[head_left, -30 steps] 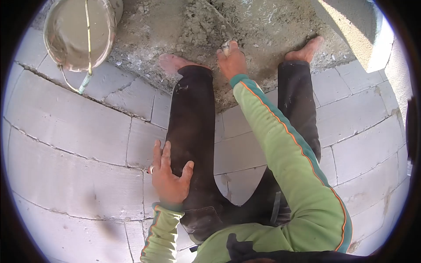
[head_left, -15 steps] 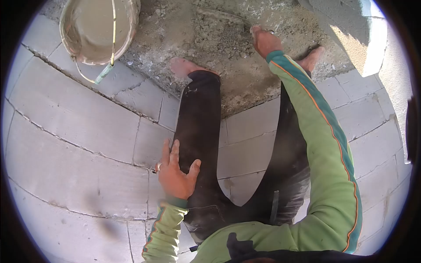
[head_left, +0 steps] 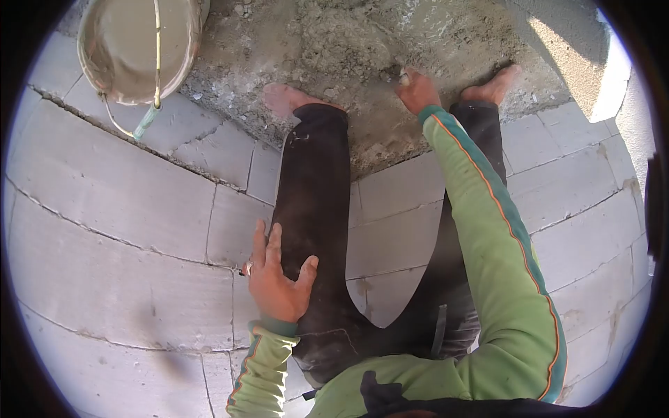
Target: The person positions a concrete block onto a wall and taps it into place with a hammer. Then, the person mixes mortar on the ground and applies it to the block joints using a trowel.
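My right hand is a closed fist low over the rough, grey-brown mortar or soil, between my two bare feet. It grips what looks like the handle of a hand tool, a pale end of which shows at the thumb. The rest of that tool blends into the dirt, and its kind cannot be made out. My left hand rests on my left thigh, fingers spread, a ring on one of them. It holds nothing.
A mud-coated bucket with greyish liquid stands at upper left, its wire handle with a green grip hanging over the near rim. Pale grey blocks with open joints lie around me. A sunlit wall edge rises at upper right.
My right hand has shifted a little left and down over the dirt. The bucket appears farther left as the view turns slightly. My left hand stays on the thigh.
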Demonstrator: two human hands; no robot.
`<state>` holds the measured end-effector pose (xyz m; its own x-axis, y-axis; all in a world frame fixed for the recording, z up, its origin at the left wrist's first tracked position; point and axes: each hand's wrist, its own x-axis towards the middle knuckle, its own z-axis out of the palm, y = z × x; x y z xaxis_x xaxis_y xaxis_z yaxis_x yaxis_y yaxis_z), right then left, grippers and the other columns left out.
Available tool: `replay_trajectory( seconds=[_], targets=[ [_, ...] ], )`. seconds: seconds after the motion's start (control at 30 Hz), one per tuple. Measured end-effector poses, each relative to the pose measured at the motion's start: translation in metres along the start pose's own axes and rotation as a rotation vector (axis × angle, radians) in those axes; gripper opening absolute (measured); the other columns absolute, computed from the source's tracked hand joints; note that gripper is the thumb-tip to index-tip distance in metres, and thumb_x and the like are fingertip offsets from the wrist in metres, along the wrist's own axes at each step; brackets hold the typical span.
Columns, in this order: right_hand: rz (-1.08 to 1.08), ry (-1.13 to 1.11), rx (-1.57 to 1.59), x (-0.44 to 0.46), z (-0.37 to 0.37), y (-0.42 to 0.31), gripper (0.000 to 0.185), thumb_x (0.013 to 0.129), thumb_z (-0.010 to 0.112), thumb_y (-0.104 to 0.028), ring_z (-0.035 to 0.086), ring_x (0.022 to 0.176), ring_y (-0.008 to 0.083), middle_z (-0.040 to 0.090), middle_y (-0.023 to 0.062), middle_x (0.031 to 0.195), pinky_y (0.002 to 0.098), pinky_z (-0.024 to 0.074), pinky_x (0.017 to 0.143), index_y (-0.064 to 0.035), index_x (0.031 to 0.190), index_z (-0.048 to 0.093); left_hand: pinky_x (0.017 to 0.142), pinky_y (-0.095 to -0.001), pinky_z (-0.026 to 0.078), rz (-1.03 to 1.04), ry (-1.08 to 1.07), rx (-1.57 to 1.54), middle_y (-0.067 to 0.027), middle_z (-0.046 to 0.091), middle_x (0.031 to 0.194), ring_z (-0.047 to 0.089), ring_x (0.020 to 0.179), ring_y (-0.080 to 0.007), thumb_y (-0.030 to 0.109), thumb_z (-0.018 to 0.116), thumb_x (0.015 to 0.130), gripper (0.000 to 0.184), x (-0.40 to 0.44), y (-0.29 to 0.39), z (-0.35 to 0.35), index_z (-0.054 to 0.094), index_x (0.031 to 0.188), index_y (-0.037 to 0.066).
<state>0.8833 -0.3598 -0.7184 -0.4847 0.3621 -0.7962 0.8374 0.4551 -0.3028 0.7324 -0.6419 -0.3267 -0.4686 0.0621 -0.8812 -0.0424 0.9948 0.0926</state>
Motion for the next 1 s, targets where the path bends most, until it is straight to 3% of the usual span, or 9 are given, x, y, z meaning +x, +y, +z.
replay_trajectory(
  seconds=[0.1,0.27,0.37,0.47,0.57,0.63,0.73,0.83,1.0],
  targets=[
    [-0.079,0.097,-0.071,0.026,-0.037,-0.013,0.046,0.082,0.073,-0.032,0.071,0.098,0.0429,0.073,0.0239,0.105,0.0489,0.0558,0.091,-0.0094,0.122,0.07,0.111,-0.0503,0.041,0.011,0.006,0.018,-0.0237,0.046,0.157,0.055,0.135,-0.0418,0.036,0.083,0.081,0.077,-0.001,0.001,0.001,0.056,0.146,0.006],
    [0.039,-0.158,0.314,0.152,-0.055,-0.002,0.057,0.081,0.074,-0.029,0.071,0.106,0.0396,0.074,0.0212,0.114,0.0449,0.0547,0.096,-0.0055,0.132,0.065,0.109,-0.0473,0.044,-0.014,-0.001,0.035,-0.0238,0.046,0.157,0.054,0.135,-0.0427,0.035,0.084,0.081,0.077,-0.002,0.003,0.004,0.055,0.146,0.006],
    [-0.289,-0.061,-0.175,0.104,-0.044,-0.009,0.049,0.083,0.072,-0.031,0.07,0.106,0.0431,0.072,0.022,0.118,0.0483,0.056,0.095,-0.0079,0.126,0.069,0.109,-0.0469,0.044,-0.021,0.006,0.03,-0.024,0.046,0.156,0.055,0.134,-0.0432,0.035,0.084,0.081,0.077,-0.001,0.006,0.003,0.055,0.146,0.006],
    [-0.251,-0.083,-0.406,0.074,-0.093,-0.041,0.044,0.086,0.069,-0.027,0.071,0.103,0.042,0.072,0.0222,0.118,0.0511,0.0567,0.094,-0.008,0.126,0.068,0.108,-0.0471,0.045,-0.017,-0.005,0.029,-0.0245,0.046,0.156,0.055,0.133,-0.0435,0.036,0.084,0.081,0.076,-0.001,0.01,0.001,0.056,0.145,0.006],
    [-0.307,0.104,-0.362,0.104,-0.122,-0.099,0.038,0.092,0.065,-0.021,0.071,0.098,0.0428,0.073,0.0234,0.106,0.0544,0.0572,0.086,-0.0098,0.128,0.059,0.106,-0.0475,0.047,-0.038,-0.012,0.066,-0.0243,0.046,0.156,0.056,0.133,-0.0435,0.037,0.083,0.082,0.076,0.001,0.016,0.002,0.056,0.145,0.006],
    [-0.437,0.37,-0.312,0.172,-0.125,-0.157,0.027,0.093,0.059,-0.023,0.073,0.082,0.0413,0.073,0.0236,0.084,0.0548,0.0577,0.072,-0.0021,0.106,0.068,0.105,-0.0477,0.047,-0.03,-0.014,0.125,-0.0242,0.046,0.156,0.056,0.133,-0.0435,0.038,0.082,0.082,0.076,0.002,0.017,0.001,0.056,0.145,0.006],
    [-0.539,0.358,-0.442,0.177,-0.087,-0.142,0.023,0.088,0.062,-0.027,0.073,0.078,0.0385,0.074,0.0159,0.08,0.0537,0.0571,0.07,-0.0078,0.089,0.074,0.105,-0.0476,0.047,-0.009,0.002,0.089,-0.0244,0.046,0.156,0.056,0.132,-0.0441,0.038,0.082,0.082,0.076,0.0,0.017,0.002,0.056,0.145,0.005],
    [-0.651,0.048,-0.621,0.114,-0.108,-0.126,0.026,0.096,0.06,-0.019,0.072,0.093,0.0416,0.073,0.0215,0.098,0.0553,0.0576,0.079,-0.0112,0.121,0.059,0.107,-0.0472,0.046,0.001,-0.005,0.122,-0.025,0.046,0.156,0.056,0.132,-0.0435,0.036,0.083,0.08,0.076,-0.001,0.018,0.002,0.056,0.145,0.005],
    [-0.29,0.086,-0.351,0.045,-0.091,-0.016,0.026,0.089,0.066,-0.015,0.072,0.093,0.0393,0.073,0.0188,0.098,0.0512,0.0575,0.075,-0.0101,0.114,0.061,0.106,-0.0501,0.043,-0.002,0.012,0.039,-0.0244,0.045,0.157,0.058,0.128,-0.0429,0.034,0.084,0.079,0.08,-0.002,0.016,-0.001,0.054,0.147,0.005]
  ],
)
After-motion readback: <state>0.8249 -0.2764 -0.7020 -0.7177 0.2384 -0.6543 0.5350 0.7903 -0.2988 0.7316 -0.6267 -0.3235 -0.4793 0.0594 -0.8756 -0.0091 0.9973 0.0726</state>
